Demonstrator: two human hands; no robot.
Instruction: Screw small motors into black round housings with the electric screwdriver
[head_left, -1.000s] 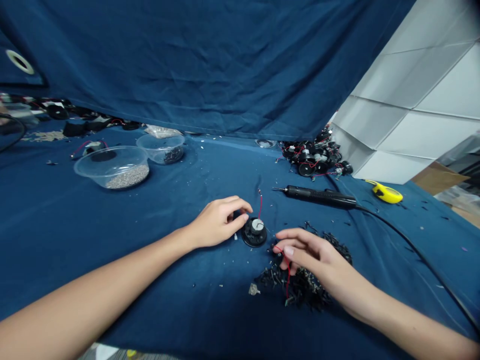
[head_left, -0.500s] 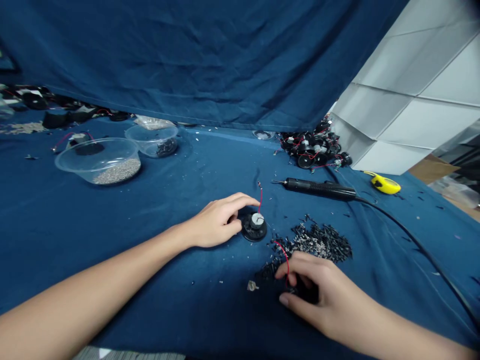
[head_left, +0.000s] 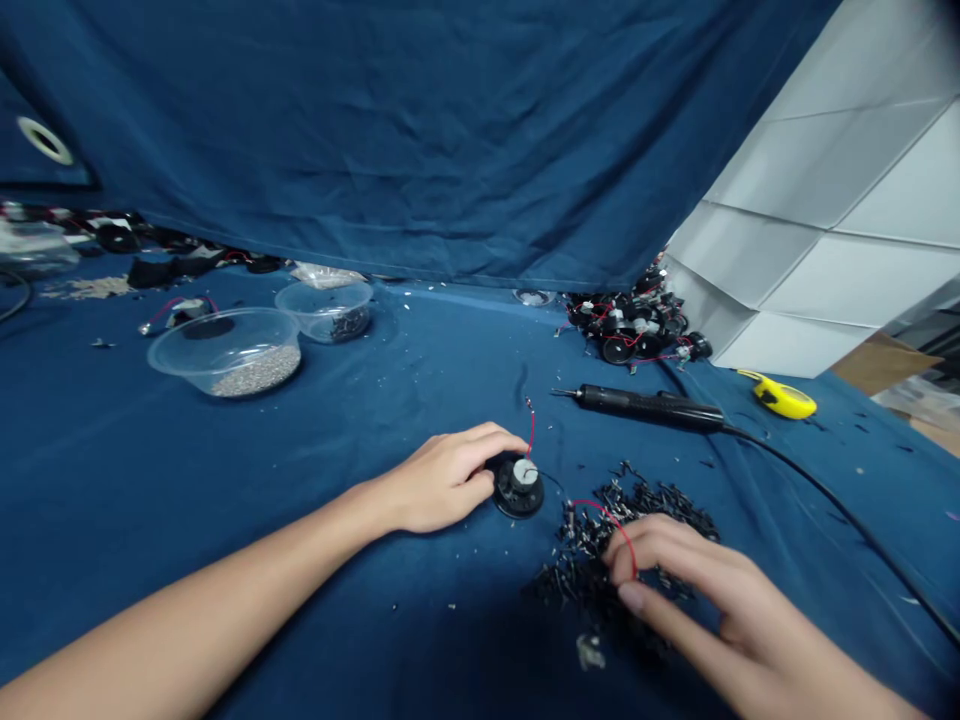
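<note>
My left hand (head_left: 450, 480) grips the left edge of a round black part (head_left: 517, 500) with a silver motor-like centre, which lies on the blue cloth. A red wire stands up behind it and a thin black wire runs to its right. My right hand (head_left: 690, 580) hovers over a pile of small dark screws (head_left: 675, 500), thumb and fingers closed around one end of a red wire (head_left: 607, 515). Whatever else is inside that grip is hidden. Below the fingers, a small pale piece (head_left: 591, 652) is blurred.
A black electric screwdriver (head_left: 649, 408) with a cable lies beyond the screws, near a yellow tool (head_left: 784, 396). Several similar parts (head_left: 630, 325) are heaped at the back right beside white boxes (head_left: 810, 270). Clear bowls (head_left: 172, 350) holding small metal pieces stand at left.
My right hand has moved right over the screws, carrying the red wire; the small pale piece has shifted right too. My left hand stays on the round part. The view has tilted slightly upward.
</note>
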